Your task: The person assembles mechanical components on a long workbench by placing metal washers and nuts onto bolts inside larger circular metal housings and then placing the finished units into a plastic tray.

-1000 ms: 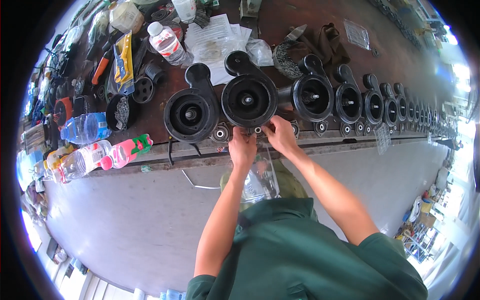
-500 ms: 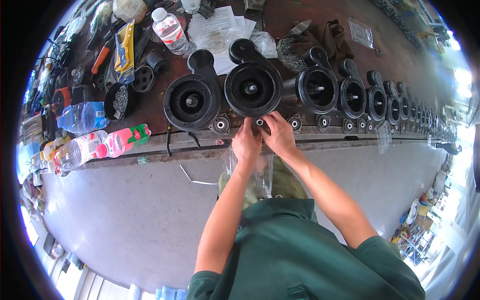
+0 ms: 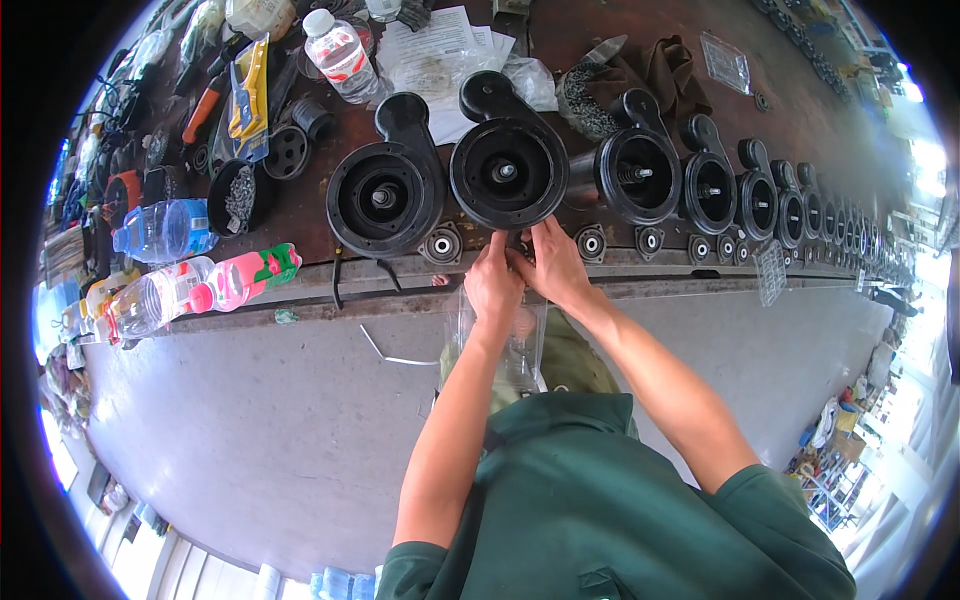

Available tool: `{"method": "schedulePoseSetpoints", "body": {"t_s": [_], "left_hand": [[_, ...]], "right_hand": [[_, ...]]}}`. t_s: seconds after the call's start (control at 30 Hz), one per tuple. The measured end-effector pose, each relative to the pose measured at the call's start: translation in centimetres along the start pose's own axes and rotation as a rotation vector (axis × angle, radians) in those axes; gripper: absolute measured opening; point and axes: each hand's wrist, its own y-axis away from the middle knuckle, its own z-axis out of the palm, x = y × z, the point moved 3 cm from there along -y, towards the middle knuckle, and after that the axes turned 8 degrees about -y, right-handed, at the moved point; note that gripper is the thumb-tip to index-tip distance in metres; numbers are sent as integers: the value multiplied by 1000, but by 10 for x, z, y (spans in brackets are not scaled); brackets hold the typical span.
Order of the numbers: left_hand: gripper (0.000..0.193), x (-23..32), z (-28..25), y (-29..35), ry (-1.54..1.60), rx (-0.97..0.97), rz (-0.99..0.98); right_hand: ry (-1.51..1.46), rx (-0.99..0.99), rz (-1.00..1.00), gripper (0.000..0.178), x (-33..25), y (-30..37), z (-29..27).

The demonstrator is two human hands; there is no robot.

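Note:
At the bench's near edge my left hand [image 3: 494,282] and my right hand [image 3: 553,262] meet, fingers closed round a small end cap with a bearing, mostly hidden by them. Directly beyond them stands a round black housing [image 3: 477,180] with an upright arm and a threaded shaft at its centre. A similar housing [image 3: 345,205] is to its left, and another housing [image 3: 668,200] to its right. Diamond-shaped metal end caps with bearings lie along the edge: one end cap [image 3: 440,246] left of my hands, another end cap [image 3: 591,243] to their right.
More black housings run in a row to the far right along the bench [image 3: 560,35]. On the left are a pink-labelled bottle [image 3: 243,277], a blue-labelled bottle [image 3: 165,233] and a black cup of small metal parts [image 3: 258,210]. Papers [image 3: 430,65] and a clear bottle [image 3: 340,58] lie behind.
My right fingers have shifted up and over the end cap, hiding the bearing face that showed between my hands. My left hand stays almost in place. The view has tilted slightly.

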Motion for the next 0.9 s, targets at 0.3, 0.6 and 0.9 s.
{"method": "schedulePoseSetpoints", "body": {"t_s": [0.3, 0.6, 0.9], "left_hand": [[55, -2, 0, 2, 45, -40, -23], [63, -3, -3, 2, 66, -73, -23], [60, -3, -6, 3, 106, -72, -39]], "right_hand": [[-128, -15, 71, 33, 9, 3, -15], [-123, 57, -27, 16, 9, -2, -15], [-254, 175, 193, 12, 15, -1, -15]]}}
